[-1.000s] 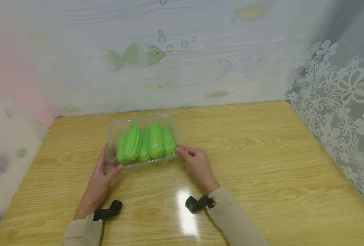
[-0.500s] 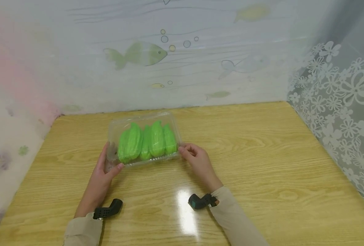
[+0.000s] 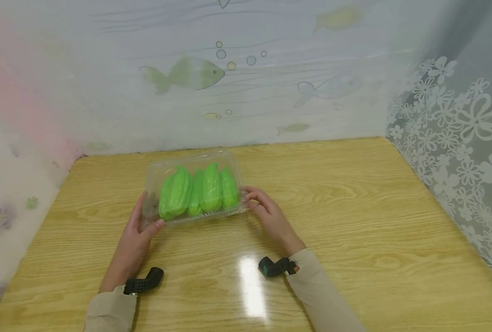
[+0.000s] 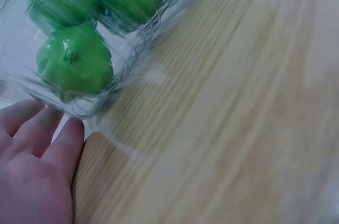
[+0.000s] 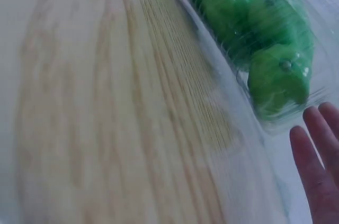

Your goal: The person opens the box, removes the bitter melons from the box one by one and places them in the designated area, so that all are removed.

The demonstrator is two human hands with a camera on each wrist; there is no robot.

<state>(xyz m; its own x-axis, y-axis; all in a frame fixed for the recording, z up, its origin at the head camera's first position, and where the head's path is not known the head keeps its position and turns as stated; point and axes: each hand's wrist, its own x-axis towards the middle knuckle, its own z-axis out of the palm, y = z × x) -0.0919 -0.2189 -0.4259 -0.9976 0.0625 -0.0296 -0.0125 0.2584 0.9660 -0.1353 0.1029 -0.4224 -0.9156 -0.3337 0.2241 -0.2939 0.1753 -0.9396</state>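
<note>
A clear plastic clamshell box [image 3: 196,159] lies at the middle left of the table, its lid down. Inside are several bright green, ridged, elongated vegetable-shaped pieces [image 3: 212,189], tapered at the far end. My left hand [image 3: 133,237] grips the near left corner, with the thumb on the front edge and the fingers along the side; in the left wrist view the fingertips [image 4: 69,128] meet the box. At the right edge is my right hand [image 3: 271,216], thumb and forefinger beside the rim. The right wrist view has its fingers [image 5: 312,155] straight, tips right at the box corner.
The wood-grain table [image 3: 354,221] stretches away to the right and front. Behind it stands a wall cover [image 3: 254,92] with printed fish; a flower-patterned sheet [image 3: 474,120] borders the right side. A black wrist camera [image 3: 277,267] sits on each wrist.
My right hand has shifted slightly right, its thumb drawn back from the box's front corner and its forefinger spread further apart. The left hand and the box have hardly moved.
</note>
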